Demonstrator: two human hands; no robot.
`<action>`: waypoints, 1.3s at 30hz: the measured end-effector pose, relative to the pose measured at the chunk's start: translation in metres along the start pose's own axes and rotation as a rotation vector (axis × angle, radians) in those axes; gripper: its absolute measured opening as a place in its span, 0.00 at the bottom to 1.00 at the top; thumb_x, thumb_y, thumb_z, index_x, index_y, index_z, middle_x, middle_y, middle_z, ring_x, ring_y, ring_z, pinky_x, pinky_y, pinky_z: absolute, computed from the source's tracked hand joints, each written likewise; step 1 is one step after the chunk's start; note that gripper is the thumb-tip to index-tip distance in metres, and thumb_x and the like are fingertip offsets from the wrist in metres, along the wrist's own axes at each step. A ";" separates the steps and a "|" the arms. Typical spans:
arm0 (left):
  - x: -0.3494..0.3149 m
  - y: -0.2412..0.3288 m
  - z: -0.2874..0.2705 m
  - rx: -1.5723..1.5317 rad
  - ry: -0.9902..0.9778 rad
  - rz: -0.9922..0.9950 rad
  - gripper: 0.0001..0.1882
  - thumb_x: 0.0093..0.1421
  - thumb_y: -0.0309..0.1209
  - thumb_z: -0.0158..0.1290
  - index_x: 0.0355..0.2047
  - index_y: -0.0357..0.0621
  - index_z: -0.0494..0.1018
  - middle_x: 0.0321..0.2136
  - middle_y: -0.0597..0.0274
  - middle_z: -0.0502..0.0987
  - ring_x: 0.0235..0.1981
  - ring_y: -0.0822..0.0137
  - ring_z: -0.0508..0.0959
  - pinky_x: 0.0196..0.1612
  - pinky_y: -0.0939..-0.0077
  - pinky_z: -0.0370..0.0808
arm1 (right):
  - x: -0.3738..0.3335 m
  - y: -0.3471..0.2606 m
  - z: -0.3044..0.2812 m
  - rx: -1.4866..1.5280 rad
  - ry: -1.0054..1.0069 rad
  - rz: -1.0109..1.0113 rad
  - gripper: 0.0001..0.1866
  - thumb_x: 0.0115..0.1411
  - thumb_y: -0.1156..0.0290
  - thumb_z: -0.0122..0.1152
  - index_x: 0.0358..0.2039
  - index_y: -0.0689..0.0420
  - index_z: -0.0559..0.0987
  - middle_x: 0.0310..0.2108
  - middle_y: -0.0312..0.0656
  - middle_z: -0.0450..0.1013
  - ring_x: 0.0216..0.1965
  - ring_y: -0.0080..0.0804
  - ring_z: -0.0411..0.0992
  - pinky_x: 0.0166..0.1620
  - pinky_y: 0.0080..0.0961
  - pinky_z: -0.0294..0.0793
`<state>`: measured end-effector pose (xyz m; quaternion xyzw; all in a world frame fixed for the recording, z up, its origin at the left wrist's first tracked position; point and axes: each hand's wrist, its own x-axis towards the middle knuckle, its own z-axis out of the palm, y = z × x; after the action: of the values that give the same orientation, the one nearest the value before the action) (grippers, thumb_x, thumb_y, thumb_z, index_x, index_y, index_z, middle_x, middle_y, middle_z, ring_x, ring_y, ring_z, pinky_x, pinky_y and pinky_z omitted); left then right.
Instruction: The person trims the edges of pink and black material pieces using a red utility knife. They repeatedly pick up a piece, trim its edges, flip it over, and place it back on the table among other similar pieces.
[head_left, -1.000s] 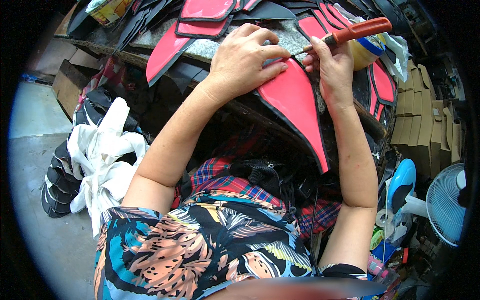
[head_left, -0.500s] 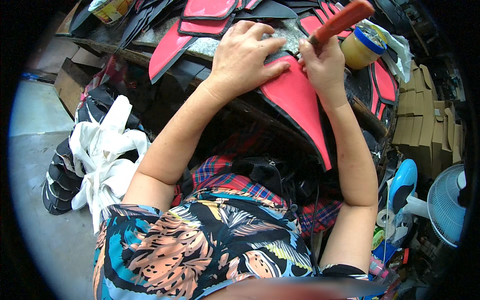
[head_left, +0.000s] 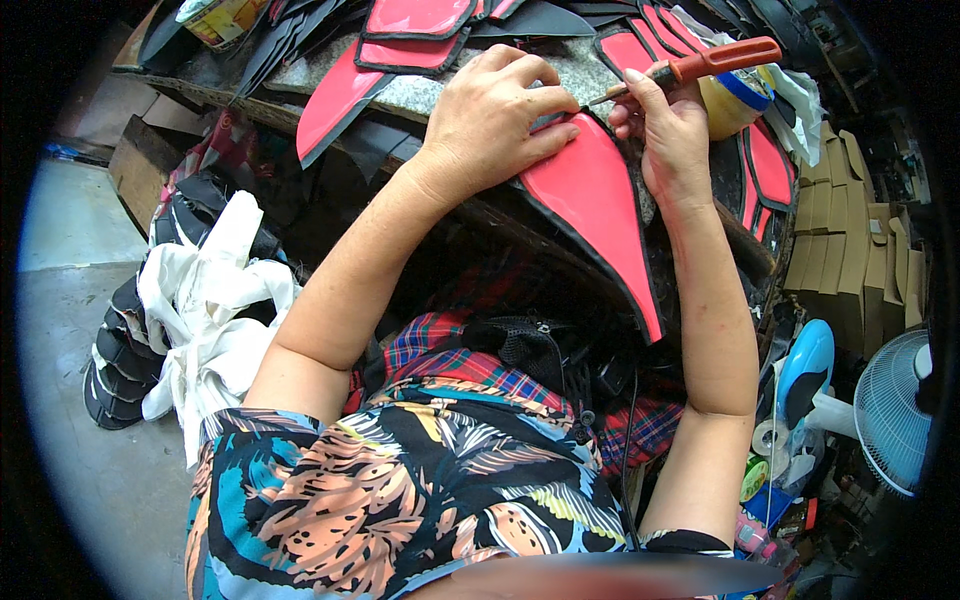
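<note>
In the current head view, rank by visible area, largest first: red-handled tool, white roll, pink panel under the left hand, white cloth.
1. White cloth
2. Pink panel, partly covered
3. Red-handled tool
4. White roll
Apparent size only; differing distances from the camera leave true sizes unsure.

The glossy pinkish-red piece (head_left: 600,200) has a black border and a broad upper end, which lies pressed under the thumb and fingers of the left hand (head_left: 500,118). Below that grip it narrows in a curve to a slim point, slanting down toward the right forearm. The tool (head_left: 722,60) has a smooth red handle jutting up and right beyond the right hand's grip (head_left: 665,130); its thin dark shaft runs left from there to the piece's top edge, beside the left fingertips. Whether its tip touches is unclear.
</note>
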<state>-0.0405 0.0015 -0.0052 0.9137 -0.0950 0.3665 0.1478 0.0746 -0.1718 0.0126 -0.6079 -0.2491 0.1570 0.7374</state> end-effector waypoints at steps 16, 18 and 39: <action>-0.002 0.002 -0.001 0.073 0.105 -0.069 0.13 0.52 0.44 0.65 0.34 0.53 0.84 0.37 0.67 0.79 0.47 0.60 0.76 0.51 0.64 0.75 | 0.000 0.005 0.013 -0.496 -0.018 -0.244 0.09 0.66 0.74 0.61 0.41 0.57 0.69 0.28 0.35 0.74 0.22 0.16 0.71 0.23 0.13 0.70; -0.002 0.001 -0.002 0.027 0.057 -0.052 0.13 0.52 0.44 0.65 0.33 0.53 0.84 0.37 0.67 0.79 0.47 0.60 0.76 0.51 0.65 0.75 | 0.001 0.003 0.011 -0.375 -0.006 -0.090 0.09 0.66 0.72 0.61 0.39 0.55 0.68 0.28 0.34 0.73 0.22 0.17 0.72 0.23 0.13 0.70; 0.000 0.001 -0.003 -0.065 0.018 0.026 0.11 0.54 0.39 0.65 0.35 0.51 0.84 0.32 0.65 0.78 0.44 0.58 0.76 0.47 0.64 0.75 | 0.000 0.000 -0.001 -0.150 -0.094 -0.032 0.08 0.66 0.71 0.61 0.39 0.53 0.69 0.30 0.36 0.75 0.24 0.20 0.74 0.26 0.15 0.71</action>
<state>-0.0425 0.0019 -0.0025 0.9037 -0.1172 0.3735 0.1735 0.0753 -0.1721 0.0122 -0.6493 -0.3042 0.1545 0.6797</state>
